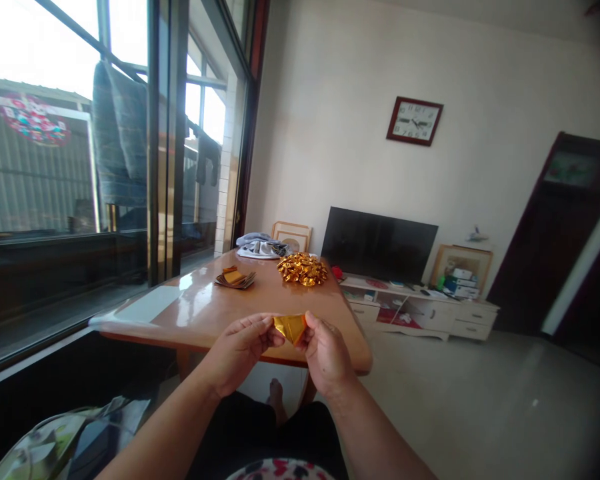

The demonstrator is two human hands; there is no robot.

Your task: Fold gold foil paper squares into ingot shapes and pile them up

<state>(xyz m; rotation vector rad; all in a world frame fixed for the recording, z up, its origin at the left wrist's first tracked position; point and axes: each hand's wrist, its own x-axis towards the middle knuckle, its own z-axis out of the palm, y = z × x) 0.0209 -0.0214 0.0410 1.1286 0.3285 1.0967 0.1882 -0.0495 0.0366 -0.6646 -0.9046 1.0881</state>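
Note:
Between my two hands, over the table's near edge, is a piece of folded gold foil paper (pixel 290 327). My left hand (pixel 247 343) pinches its left end, and my right hand (pixel 329 348) pinches the right end. The foil is shiny, with a crease down its middle and a narrower lower part. Farther back on the table (pixel 275 303) lies a heap of folded gold foil pieces (pixel 303 269). To the left of that heap rests a small stack of flat foil paper sheets (pixel 235 277).
Folded cloth (pixel 263 247) and a picture frame (pixel 294 233) are at the table's far end. Beyond stand a television (pixel 379 245) and a low white cabinet (pixel 433 317). Glass windows (pixel 65 200) line the left side. A bag (pixel 75 440) lies at lower left.

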